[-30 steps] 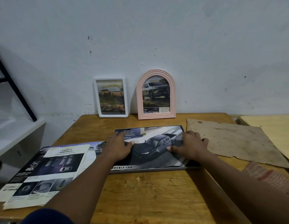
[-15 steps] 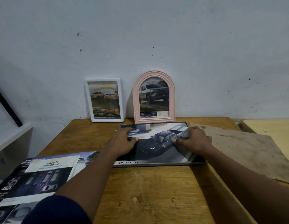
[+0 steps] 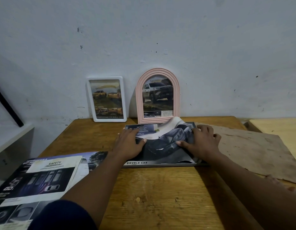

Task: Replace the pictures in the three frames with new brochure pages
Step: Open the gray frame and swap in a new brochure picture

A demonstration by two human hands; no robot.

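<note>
both hands are down on the job, well apart from each other. the left hand (image 3: 129, 144) lies flat with straight fingers, pressing the left part of the brochure page (image 3: 165, 145), the thumb reaching right across the print. the right hand (image 3: 202, 141) is spread over the page's right side, fingers fanned and the thumb pointing left, pressing down rather than gripping.

the page, a dark car on a pale ground, lies in the dark frame (image 3: 160, 166), which is flat on the wooden table (image 3: 152, 196), mid-table and a little to the right. the page is not lying flat. its far edge humps up in a pale curl between the hands, just in front of the pink arched frame (image 3: 138, 97). a strip reading "double cab" runs along the near edge, just inside the frame's rim.

at the far edge of the table, two frames stand upright against the wall. the white frame (image 3: 125, 98) on the left shows yellow pickups, and the pink arched one to its right shows a grey pickup. they stand near each other but not touching.

near left, loose brochure sheets (image 3: 44, 176) lie fanned over the table's corner, with one headed "safety" on top. a worn brown board (image 3: 260, 150) lies flat on the right, beside the right wrist.
</note>
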